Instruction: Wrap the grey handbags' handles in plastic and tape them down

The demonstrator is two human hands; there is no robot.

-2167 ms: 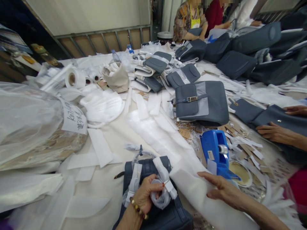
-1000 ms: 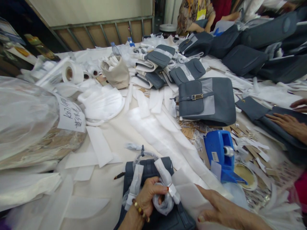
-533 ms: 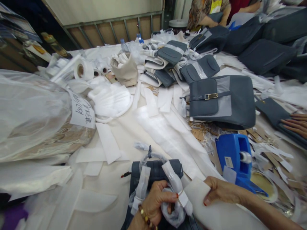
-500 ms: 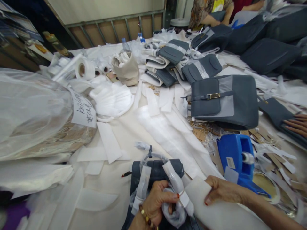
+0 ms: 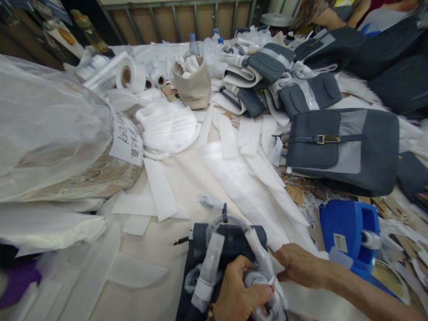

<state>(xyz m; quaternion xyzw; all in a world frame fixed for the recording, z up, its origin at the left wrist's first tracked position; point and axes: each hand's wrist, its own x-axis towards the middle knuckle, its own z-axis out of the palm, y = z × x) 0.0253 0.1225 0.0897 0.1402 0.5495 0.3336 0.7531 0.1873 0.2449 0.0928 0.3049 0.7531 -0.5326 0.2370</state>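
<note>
A dark blue-grey bag [image 5: 200, 249] lies before me at the bottom of the view, its handle [image 5: 224, 218] wrapped in clear film and white padding. My left hand [image 5: 242, 287] is closed around a coiled, film-wrapped strap [image 5: 256, 278] on top of the bag. To its right, my right hand [image 5: 297, 265] pinches a white foam sheet [image 5: 277, 266] against the bag's right side. Its fingertips are partly hidden there. A small dark zip pull [image 5: 181, 240] sticks out at the bag's left.
A blue tape dispenser [image 5: 347, 234] stands at the right. Behind it lies another dark bag [image 5: 371, 151] with a buckle. Loose white foam strips [image 5: 160, 189] and a big plastic sack [image 5: 50, 133] cover the left. Another person's arms [image 5: 349, 15] show at the back.
My right hand has brought the foam sheet in to the bag's right side, closer to my left hand. My left hand still grips the strap coil. The view has shifted.
</note>
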